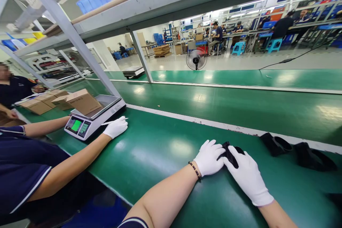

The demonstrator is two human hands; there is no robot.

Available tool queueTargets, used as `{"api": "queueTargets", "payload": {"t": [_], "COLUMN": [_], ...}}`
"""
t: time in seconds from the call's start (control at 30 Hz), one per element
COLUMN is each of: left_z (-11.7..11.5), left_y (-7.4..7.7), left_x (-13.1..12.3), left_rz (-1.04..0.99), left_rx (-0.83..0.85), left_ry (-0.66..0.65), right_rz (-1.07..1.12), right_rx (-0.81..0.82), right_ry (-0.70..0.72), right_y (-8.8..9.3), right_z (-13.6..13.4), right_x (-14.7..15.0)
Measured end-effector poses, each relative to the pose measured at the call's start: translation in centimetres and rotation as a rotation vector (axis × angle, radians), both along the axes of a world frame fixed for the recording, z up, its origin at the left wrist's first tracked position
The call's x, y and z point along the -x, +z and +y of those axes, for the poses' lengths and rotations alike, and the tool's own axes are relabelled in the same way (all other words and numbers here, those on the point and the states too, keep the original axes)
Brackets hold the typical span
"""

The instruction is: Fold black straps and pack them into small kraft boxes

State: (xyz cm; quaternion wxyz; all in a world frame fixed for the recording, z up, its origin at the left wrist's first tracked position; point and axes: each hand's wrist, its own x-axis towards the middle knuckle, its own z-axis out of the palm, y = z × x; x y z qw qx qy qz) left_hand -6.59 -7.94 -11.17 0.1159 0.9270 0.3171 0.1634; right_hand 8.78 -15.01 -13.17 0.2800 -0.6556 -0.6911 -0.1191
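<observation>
Both my hands wear white gloves and rest on the green conveyor belt [165,149]. My left hand [210,157] and my right hand [247,176] close together round a small black pouch [230,154], which shows between the fingers. Most of the pouch is covered by the gloves. Two more black pouches lie on the belt to the right, one nearer [275,143] and one farther right [314,156].
A co-worker's gloved hand [116,127] holds a pen beside a weighing scale [92,117] on my left. Cardboard boxes [81,101] lie on and behind the scale. A metal rack upright [80,48] rises above it. A fan [196,58] and seated workers are far behind.
</observation>
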Motion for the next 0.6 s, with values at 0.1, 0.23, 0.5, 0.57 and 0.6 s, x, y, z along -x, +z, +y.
{"api": "queueTargets", "payload": {"t": [0.1,0.23,0.5,0.57,0.6], "left_z": [0.02,0.06,-0.04,-0.06,-0.06], "left_y": [-0.12,-0.31,-0.15,0.02,0.08], "left_x": [0.03,0.12,0.05,0.06,0.06], "left_rz": [-0.011,-0.026,0.000,-0.003,-0.004], "left_rx": [0.004,0.017,0.065,0.073,0.075], "left_ry": [0.001,0.002,0.014,0.012,0.012], "right_rz": [-0.005,-0.011,-0.041,-0.042,-0.043], "right_rx": [-0.007,-0.027,-0.055,-0.056,-0.058], "right_ry": [0.005,0.001,-0.003,-0.002,-0.001], "right_y": [-0.01,-0.02,-0.08,0.03,0.08], "right_z": [0.01,-0.01,-0.03,0.00,0.01], "right_x": [0.04,0.15,0.18,0.17,0.16]}}
